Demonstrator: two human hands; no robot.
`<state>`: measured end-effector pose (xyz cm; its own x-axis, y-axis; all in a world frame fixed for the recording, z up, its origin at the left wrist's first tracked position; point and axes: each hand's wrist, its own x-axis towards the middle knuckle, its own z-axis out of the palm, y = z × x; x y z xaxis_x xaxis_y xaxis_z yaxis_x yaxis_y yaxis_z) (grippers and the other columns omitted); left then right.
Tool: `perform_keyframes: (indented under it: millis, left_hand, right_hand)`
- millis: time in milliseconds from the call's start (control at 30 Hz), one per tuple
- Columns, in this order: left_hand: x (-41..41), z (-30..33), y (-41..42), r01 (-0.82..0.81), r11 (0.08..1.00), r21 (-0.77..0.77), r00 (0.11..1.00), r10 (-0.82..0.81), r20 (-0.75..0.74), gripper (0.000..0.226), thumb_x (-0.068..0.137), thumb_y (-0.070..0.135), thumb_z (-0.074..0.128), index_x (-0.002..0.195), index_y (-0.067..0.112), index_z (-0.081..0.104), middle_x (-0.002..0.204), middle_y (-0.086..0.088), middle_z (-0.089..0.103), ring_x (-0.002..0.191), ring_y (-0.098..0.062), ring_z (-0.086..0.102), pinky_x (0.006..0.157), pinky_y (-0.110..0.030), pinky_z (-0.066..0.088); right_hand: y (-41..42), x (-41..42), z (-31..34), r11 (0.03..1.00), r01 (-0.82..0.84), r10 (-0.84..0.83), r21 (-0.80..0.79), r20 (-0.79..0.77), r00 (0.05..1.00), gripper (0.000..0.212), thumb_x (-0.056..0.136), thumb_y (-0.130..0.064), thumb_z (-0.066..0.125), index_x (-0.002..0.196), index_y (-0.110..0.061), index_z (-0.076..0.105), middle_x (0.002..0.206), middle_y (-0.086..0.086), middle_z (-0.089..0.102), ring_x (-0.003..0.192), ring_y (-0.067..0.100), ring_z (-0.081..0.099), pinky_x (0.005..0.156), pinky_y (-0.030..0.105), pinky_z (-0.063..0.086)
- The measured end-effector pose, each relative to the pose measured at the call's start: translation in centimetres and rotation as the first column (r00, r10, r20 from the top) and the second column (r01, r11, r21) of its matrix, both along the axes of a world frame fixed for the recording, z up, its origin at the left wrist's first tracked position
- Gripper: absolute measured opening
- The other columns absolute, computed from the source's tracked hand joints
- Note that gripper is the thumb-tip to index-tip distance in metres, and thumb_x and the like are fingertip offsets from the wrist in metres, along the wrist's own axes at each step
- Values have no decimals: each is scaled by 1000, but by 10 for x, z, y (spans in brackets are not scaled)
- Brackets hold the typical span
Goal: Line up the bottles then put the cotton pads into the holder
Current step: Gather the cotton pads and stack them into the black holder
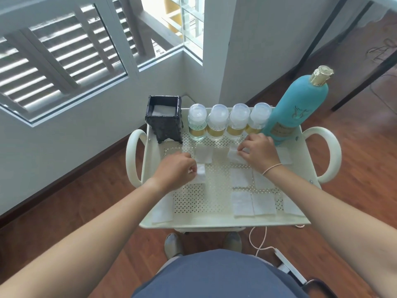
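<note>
Several small clear bottles [218, 122] with gold labels stand in a row along the back of a cream perforated cart tray [214, 221]. A tall teal bottle [300, 106] with a gold cap stands at their right end. At the back left is a black square holder [164, 121] with white pads inside. Several white cotton pads [241, 204] lie flat on the tray. My left hand [175, 171] pinches a cotton pad [201, 170] at the tray's middle left. My right hand [260, 152] pinches another cotton pad [234, 156] in front of the bottles.
The cart has looped handles on the left [133, 155] and right [328, 155]. It stands on a wooden floor in a corner below a window. A pink cable [258, 240] runs on the floor by my feet.
</note>
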<state>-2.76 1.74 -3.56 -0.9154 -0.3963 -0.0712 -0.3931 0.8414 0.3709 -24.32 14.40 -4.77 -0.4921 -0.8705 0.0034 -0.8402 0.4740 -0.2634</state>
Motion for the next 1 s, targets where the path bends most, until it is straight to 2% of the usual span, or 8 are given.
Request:
perform_keyframes:
  millis: [67, 167, 333, 600, 733, 867, 933, 1000]
  left_hand:
    - [-2, -4, -2, 4, 1000, -9, 1000, -4, 17, 12, 85, 20, 58, 81, 15, 68, 85, 1, 65, 71, -13, 51, 59, -24, 34]
    - [-2, -13, -5, -12, 1000, -13, 998, 12, 56, 13, 85, 22, 57, 84, 17, 69, 88, 1, 65, 77, -17, 55, 64, -27, 38]
    - [4, -27, -2, -38, 998, -43, 989, 44, 142, 17, 82, 30, 60, 95, 22, 67, 90, 2, 60, 88, -23, 49, 69, -31, 28]
    - [4, -30, 2, -80, 995, -63, 992, 86, 93, 18, 85, 23, 55, 84, 17, 71, 81, 1, 63, 80, -21, 44, 66, -30, 26]
    - [5, -24, 0, -97, 995, -32, 993, 99, 66, 16, 84, 23, 56, 83, 17, 71, 81, 2, 65, 81, -21, 49, 63, -30, 30]
    - [5, -2, -11, -88, 996, -27, 996, 87, -25, 16, 85, 26, 59, 83, 15, 71, 81, 0, 67, 76, -18, 54, 63, -32, 47]
    - [6, 16, -17, -96, 994, -50, 992, 92, -81, 16, 85, 28, 60, 84, 15, 70, 82, 0, 66, 75, -17, 53, 64, -29, 47]
    - [7, 36, -25, -130, 989, -72, 984, 120, -129, 16, 84, 29, 61, 84, 16, 71, 83, 2, 65, 74, -17, 51, 63, -27, 44]
  right_hand:
    - [-1, -3, -2, 1000, 3, -3, 17, -5, 1000, 11, 79, -23, 65, 83, -15, 71, 95, 9, 64, 93, 31, 51, 82, 38, 34]
    - [-3, -6, -5, 997, 1, -1, 71, -9, 1000, 14, 79, -22, 62, 89, -16, 70, 100, 10, 62, 96, 31, 49, 81, 37, 33]
    - [-3, -6, -12, 982, -24, 22, 186, 15, 1000, 25, 76, -29, 63, 100, -24, 67, 107, 7, 58, 104, 30, 47, 85, 37, 33]
    - [-1, 1, -17, 994, -2, 0, 111, 16, 1000, 18, 80, -30, 62, 92, -20, 71, 98, 8, 60, 96, 30, 47, 74, 33, 24]
    - [-2, 7, -14, 997, 4, -8, 73, 48, 999, 16, 79, -28, 64, 88, -17, 71, 97, 9, 62, 95, 30, 48, 78, 35, 30]
    - [-4, 16, -2, 999, 0, 6, -49, 113, 994, 13, 78, -27, 67, 81, -16, 71, 90, 8, 60, 92, 28, 50, 79, 36, 32]
    - [-7, 22, 8, 993, -10, 28, -115, 156, 987, 13, 78, -29, 68, 80, -17, 71, 89, 8, 60, 91, 25, 49, 78, 34, 29]
    - [-13, 28, 20, 985, -33, 66, -167, 193, 979, 13, 78, -29, 68, 80, -16, 70, 89, 8, 60, 89, 25, 50, 78, 36, 33]
